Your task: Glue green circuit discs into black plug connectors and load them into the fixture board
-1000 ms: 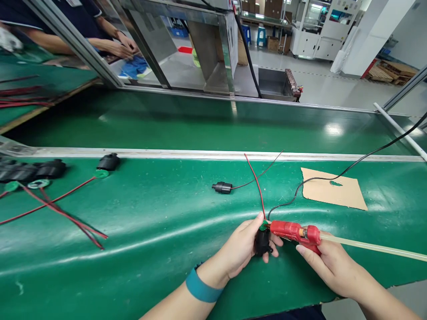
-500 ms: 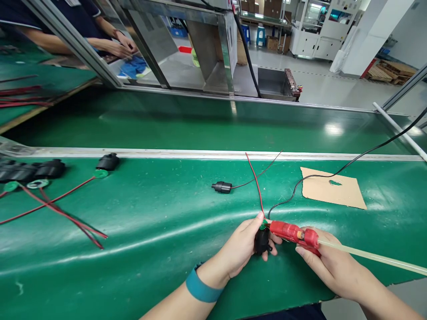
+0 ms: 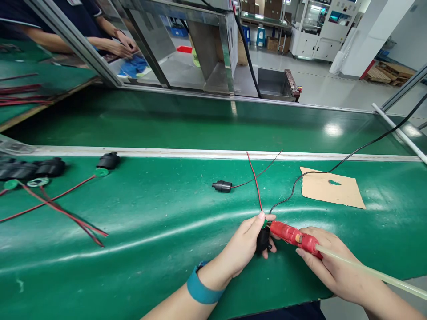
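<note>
My left hand [image 3: 247, 242], a teal band at its wrist, is closed around a black round part [image 3: 263, 240] with a green disc [image 3: 265, 223] on top. A red wire [image 3: 256, 184] runs up and away from that disc. In my right hand [image 3: 328, 255] is a red hot glue gun [image 3: 293, 235], its nozzle pointing left at the green disc. Whether the nozzle touches the disc I cannot tell. A pale glue stick [image 3: 370, 270] sticks out of the gun's back end. The gun's black cord [image 3: 293, 189] leads off to the upper right.
A small black cylinder [image 3: 222, 186] with a thin wire lies ahead of my hands. Cardboard with a hole [image 3: 333, 193] lies right of it. Several black parts [image 3: 50, 167] with green discs and red wires sit at left. Behind glass, another person's hands [image 3: 123, 44] handle something blue.
The glue gun has tilted slightly, its back end and the glue stick now lower. Its cord has shifted a little on the cardboard. Both hands stay in nearly the same place.
</note>
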Demonstrator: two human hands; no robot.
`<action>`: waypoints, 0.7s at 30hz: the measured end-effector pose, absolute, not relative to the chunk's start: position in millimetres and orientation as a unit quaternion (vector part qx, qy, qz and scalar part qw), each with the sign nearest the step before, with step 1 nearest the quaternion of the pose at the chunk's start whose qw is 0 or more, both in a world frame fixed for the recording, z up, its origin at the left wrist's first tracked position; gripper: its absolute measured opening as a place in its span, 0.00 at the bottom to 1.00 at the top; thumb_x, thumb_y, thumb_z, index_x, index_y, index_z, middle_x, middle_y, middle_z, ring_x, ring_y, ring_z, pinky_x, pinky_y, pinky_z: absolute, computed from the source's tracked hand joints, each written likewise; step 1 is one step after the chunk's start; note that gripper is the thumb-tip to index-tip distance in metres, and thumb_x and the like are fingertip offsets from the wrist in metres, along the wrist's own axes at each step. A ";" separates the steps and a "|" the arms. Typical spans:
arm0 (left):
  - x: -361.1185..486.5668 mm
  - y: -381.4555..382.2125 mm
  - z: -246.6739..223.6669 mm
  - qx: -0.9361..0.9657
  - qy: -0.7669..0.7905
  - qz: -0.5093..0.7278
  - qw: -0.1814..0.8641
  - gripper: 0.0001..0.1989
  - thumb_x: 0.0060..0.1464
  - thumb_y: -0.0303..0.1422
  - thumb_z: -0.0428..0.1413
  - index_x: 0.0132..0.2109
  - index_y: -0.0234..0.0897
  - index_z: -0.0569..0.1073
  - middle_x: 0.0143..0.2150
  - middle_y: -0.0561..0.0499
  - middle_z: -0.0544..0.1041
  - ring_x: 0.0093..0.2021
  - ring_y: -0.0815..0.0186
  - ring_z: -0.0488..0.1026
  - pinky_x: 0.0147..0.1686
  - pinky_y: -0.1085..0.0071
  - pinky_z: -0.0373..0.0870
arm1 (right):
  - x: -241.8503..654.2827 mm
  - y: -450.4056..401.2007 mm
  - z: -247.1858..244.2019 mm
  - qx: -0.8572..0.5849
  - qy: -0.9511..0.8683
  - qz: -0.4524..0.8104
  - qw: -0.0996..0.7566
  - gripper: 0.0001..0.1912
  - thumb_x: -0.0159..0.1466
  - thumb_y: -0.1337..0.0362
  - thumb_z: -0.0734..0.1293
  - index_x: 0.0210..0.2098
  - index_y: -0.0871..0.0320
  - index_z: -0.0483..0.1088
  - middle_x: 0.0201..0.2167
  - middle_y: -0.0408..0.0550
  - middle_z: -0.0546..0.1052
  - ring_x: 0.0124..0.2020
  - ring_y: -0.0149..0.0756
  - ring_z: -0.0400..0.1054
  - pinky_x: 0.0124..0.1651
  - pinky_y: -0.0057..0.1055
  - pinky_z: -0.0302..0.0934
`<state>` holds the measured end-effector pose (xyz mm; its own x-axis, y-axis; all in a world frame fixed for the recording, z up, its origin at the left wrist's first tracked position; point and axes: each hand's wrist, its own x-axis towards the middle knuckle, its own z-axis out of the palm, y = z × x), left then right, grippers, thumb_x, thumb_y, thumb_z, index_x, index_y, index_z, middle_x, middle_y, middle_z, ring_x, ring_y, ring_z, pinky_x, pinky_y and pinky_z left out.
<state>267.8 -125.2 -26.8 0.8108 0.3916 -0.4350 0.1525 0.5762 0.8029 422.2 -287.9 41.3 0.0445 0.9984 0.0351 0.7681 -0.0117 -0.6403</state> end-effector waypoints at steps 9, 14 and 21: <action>267.5 -126.6 -25.4 0.428 0.282 0.077 0.855 0.29 0.62 0.54 0.53 0.54 0.32 0.73 0.28 0.47 0.79 0.25 0.62 0.78 0.19 0.73 0.67 | 422.2 -288.6 39.1 -0.675 -0.651 0.226 0.263 0.07 0.73 0.68 0.57 0.49 0.55 0.63 0.40 0.51 0.75 0.39 0.41 0.71 0.42 0.38 0.67; 268.2 -126.1 -25.3 0.438 0.288 0.072 0.849 0.30 0.62 0.54 0.52 0.55 0.31 0.72 0.29 0.46 0.79 0.26 0.62 0.78 0.19 0.73 0.67 | 423.6 -289.0 38.7 -0.678 -0.647 0.239 0.256 0.08 0.73 0.68 0.57 0.50 0.55 0.64 0.42 0.51 0.76 0.40 0.42 0.71 0.42 0.39 0.67; 268.0 -126.5 -23.6 0.455 0.293 0.063 0.839 0.31 0.63 0.54 0.49 0.59 0.31 0.68 0.25 0.48 0.78 0.26 0.61 0.77 0.21 0.72 0.68 | 424.7 -290.8 41.6 -0.677 -0.637 0.253 0.269 0.07 0.74 0.67 0.57 0.48 0.54 0.65 0.41 0.49 0.75 0.39 0.40 0.70 0.42 0.37 0.65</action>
